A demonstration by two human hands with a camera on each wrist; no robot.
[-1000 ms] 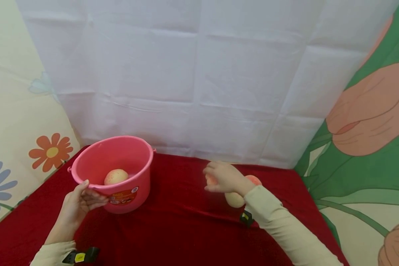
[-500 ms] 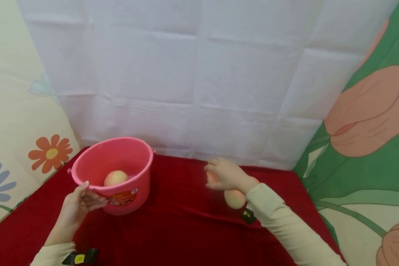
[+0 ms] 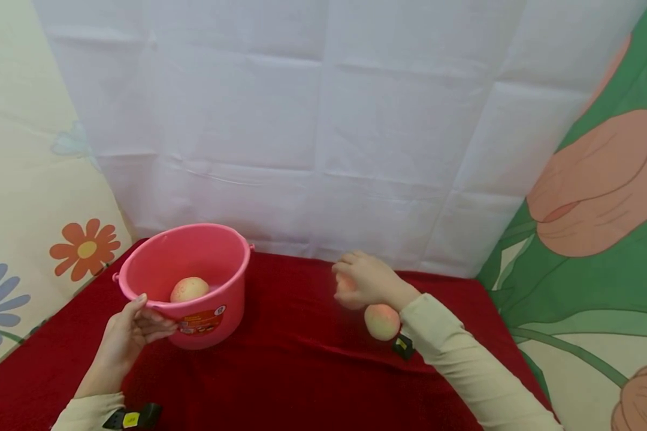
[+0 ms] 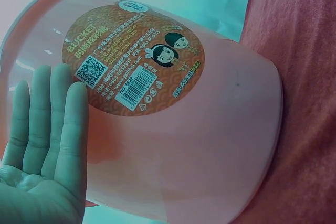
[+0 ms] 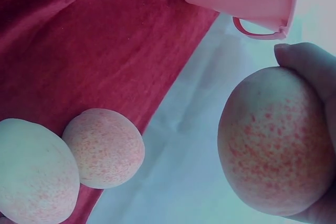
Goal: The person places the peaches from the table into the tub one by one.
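Behind everything hangs a white sheet (image 3: 313,120), with a red-draped bench (image 3: 280,371) before it. At eight o'clock in the head view stands a pink bucket (image 3: 229,311). The left hand (image 3: 125,331) pinches its rim at eight o'clock, thumb over the edge, fingers straight along the outside. Near five o'clock, the right hand (image 3: 369,279) grips one peach (image 5: 275,145). A second peach (image 3: 190,289) lies inside the bucket; a third peach (image 3: 381,323) rests on the bench, between five and six o'clock from that hand. The right wrist view shows a fourth peach (image 5: 105,148) at two o'clock from the third.
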